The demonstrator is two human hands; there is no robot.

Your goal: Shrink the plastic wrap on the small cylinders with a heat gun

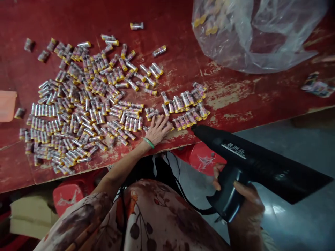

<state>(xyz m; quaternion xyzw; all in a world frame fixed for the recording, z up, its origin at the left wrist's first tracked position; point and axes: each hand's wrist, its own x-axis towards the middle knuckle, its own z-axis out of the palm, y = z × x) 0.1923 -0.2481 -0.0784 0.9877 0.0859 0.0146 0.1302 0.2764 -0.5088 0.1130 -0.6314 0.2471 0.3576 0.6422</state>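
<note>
Hands, two: left [157,130] among hundreds of tubes [86,108], right [244,205] gripping one heat gun [251,160].

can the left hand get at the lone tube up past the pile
Probably yes: the left hand rests by the pile, and only low tubes lie before the lone tube.

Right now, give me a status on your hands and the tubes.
Left hand open, fingers among the tubes. Right hand gripping black heat gun, nozzle toward the tubes. Plastic bag lying beyond them.
</note>
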